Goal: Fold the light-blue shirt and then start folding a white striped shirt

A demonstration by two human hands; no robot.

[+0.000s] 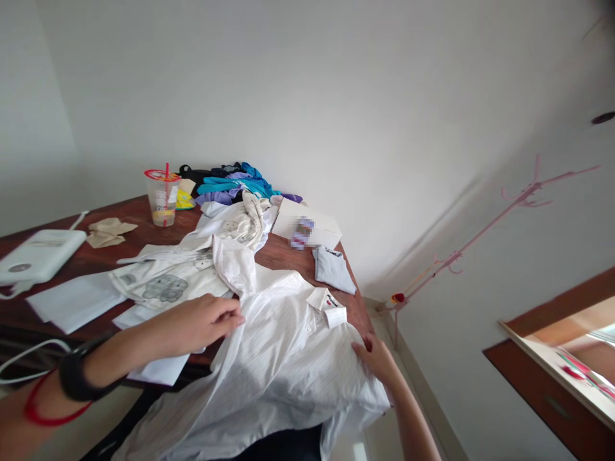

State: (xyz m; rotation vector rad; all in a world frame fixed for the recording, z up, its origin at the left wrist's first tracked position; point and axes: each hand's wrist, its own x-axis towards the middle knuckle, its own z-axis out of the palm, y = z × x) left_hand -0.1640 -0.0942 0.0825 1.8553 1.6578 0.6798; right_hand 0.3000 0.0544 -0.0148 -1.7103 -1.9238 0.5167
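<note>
Head view: shirt (283, 349) overhangs the table (281, 255), apparently hiding an edge.

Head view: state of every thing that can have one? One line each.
Striped shirt: spread, collar folded down, lower part hanging off the table
Left hand: fingers closed on shirt
Right hand: thumb on shirt, full grip unclear
Grey garment: folded
White box: looks closed
Plastic cup: upright, straw in, partly filled
Brown paper: crumpled
Coloured clothes: heaped
</note>
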